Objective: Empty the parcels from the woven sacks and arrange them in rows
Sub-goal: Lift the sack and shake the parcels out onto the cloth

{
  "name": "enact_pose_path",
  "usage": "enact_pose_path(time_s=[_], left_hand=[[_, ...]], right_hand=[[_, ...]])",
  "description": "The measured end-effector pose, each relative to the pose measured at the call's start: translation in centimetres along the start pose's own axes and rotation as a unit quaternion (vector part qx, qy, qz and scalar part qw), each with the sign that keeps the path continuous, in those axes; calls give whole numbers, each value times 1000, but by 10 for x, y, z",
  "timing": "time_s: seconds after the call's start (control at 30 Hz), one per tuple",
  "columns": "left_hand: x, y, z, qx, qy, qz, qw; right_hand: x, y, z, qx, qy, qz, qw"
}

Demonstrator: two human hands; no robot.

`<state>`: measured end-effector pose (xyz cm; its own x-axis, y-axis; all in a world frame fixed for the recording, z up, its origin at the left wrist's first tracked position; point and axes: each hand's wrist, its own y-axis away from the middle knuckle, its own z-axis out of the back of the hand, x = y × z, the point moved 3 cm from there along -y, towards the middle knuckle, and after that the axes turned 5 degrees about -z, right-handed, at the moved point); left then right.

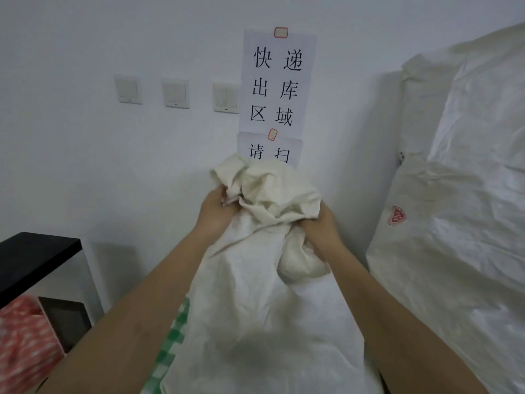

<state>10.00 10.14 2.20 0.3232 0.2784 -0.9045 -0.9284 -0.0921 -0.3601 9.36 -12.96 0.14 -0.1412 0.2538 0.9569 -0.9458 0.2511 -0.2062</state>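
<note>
Two hands (270,220) gripping crumpled, off-white woven sack (255,308) neck

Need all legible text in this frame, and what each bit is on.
"快递 出库 区域": upper paper sign taped to the wall.
"请 扫": lower paper sign; the rest is hidden behind the woven sack in the hands.
Red logo on the big sack at right: too blurred to read.

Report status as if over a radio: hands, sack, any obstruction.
Left hand and right hand both grip the bunched neck of the off-white woven sack. Sack not yet emptied, no parcels visible. Second large white woven sack close on the right.
</note>
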Motion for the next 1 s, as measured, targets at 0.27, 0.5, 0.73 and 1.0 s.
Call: enact_pose_path(time_s=[0.27,0.5,0.73,1.0], left_hand=[[-47,-16,5,10,202,-11,979],[-62,-15,10,-22,185,-1,983],[-102,-20,22,-34,136,-41,989],[-147,-28,42,-40,230,-65,970]], right_hand=[[65,-19,1,-19,102,49,993],[74,-13,7,-20,141,29,989],[106,-3,18,-56,111,68,990],[147,10,19,-91,26,141,986]])
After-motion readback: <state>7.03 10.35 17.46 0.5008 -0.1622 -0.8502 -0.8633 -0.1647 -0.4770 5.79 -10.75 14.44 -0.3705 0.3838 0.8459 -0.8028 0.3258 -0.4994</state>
